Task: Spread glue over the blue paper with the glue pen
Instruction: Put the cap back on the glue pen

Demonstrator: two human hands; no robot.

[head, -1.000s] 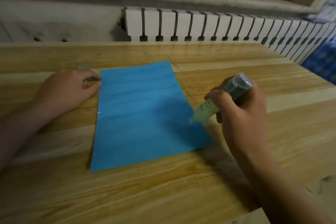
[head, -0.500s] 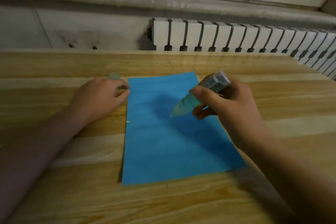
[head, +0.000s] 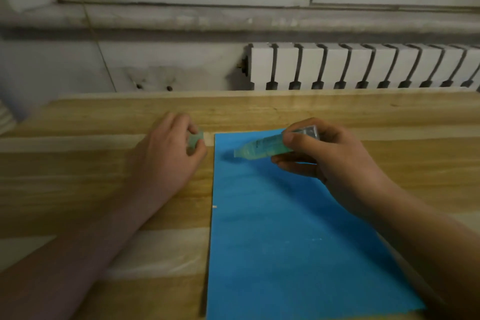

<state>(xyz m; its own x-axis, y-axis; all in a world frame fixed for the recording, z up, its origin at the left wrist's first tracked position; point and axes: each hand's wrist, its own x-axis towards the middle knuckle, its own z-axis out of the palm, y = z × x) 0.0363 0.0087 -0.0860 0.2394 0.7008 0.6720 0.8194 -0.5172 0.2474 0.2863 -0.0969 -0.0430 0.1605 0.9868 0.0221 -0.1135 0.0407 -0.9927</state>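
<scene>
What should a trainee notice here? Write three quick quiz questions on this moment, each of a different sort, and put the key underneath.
1. True or false: the right hand grips the glue pen with its tip over the far left part of the blue paper.
2. What does the left hand pinch? A) a pale green cap B) scissors C) a corner of the sheet
3. Fill in: the left hand lies on the ___ table, beside the paper and not on it.
Key: 1 true; 2 A; 3 wooden.
</scene>
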